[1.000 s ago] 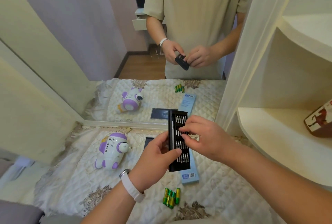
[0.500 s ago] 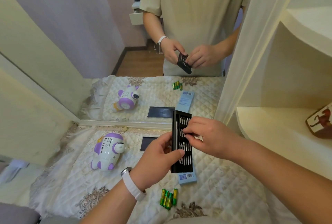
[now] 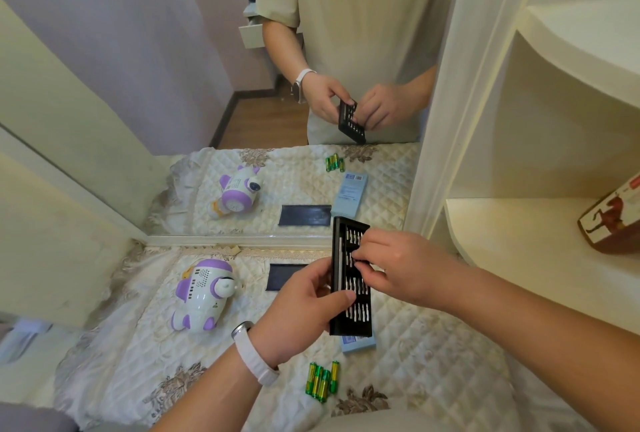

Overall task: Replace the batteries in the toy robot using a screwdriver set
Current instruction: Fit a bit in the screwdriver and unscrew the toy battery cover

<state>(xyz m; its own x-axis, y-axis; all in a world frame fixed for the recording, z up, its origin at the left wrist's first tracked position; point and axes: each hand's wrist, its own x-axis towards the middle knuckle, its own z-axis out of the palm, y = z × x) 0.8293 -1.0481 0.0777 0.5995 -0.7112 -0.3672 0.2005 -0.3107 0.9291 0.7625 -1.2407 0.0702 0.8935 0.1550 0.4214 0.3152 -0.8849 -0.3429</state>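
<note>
Left hand (image 3: 298, 313) wrapped around the black screwdriver set tray (image 3: 350, 293), thumb across its face, held above the quilted bench (image 3: 433, 362). Right hand (image 3: 398, 268) curled, fingertips pinched on a bit. Toy robot (image 3: 202, 294) lying left; batteries (image 3: 322, 381) below.

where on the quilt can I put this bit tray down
Free: the quilt right of the blue box, and the stretch between the toy robot and your left hand. Crowded: around the batteries and black lid.
</note>
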